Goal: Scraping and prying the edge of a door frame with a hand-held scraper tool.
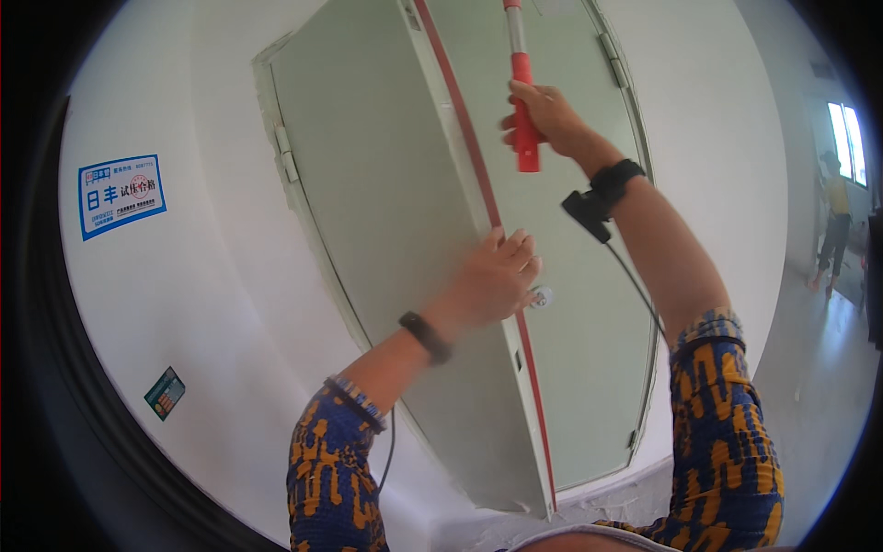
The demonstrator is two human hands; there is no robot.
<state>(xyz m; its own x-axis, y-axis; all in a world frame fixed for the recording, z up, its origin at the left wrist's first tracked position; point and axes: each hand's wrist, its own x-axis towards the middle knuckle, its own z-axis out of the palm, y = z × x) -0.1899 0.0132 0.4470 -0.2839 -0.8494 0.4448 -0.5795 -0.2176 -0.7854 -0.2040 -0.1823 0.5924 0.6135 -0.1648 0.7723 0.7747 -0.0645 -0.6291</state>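
Observation:
My right hand (pixel 545 121) grips the red handle (pixel 528 148) of a pole with a metal shaft, whose upper end runs out of view at the top. My left hand (pixel 493 279) is at the edge of a pale green door leaf (pixel 386 207), its fingers bent over the edge beside a round metal lock (pixel 541 297). That hand is slightly blurred, and its exact hold is hard to make out. A red strip (pixel 476 152) runs along the leaf's edge. Behind it stands the other green door leaf (pixel 593 386). Both wrists wear black bands with cables.
White walls flank the doors. A blue-and-white sticker (pixel 122 196) and a small dark green sticker (pixel 165 393) are on the left wall. Hinges (pixel 285 153) sit along the frame. Far right, a person (pixel 836 207) stands near a bright window (pixel 847 141).

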